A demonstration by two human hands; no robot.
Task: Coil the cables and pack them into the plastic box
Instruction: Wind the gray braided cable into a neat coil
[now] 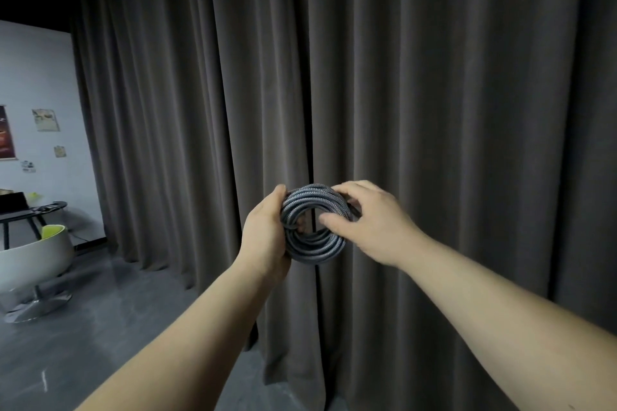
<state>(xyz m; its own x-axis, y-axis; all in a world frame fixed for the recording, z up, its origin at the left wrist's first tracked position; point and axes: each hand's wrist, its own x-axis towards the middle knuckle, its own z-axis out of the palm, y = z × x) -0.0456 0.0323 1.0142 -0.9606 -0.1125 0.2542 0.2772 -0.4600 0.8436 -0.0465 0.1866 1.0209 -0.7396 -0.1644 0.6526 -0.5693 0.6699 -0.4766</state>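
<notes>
A grey braided cable (317, 245), wound into a tight round coil of several loops, is held up in the air in front of me at the middle of the head view. My left hand (265, 232) grips the coil's left side, fingers wrapped behind it. My right hand (369, 220) holds the upper right of the coil, its thumb reaching into the centre hole and its fingers curled over the top loops. The plastic box is not in view.
A dark grey curtain (434, 110) hangs close ahead and fills most of the view. At the left stand a white tub chair (33, 260) on a metal base and a dark table (30, 212) by a pale wall. The floor (100, 327) is grey.
</notes>
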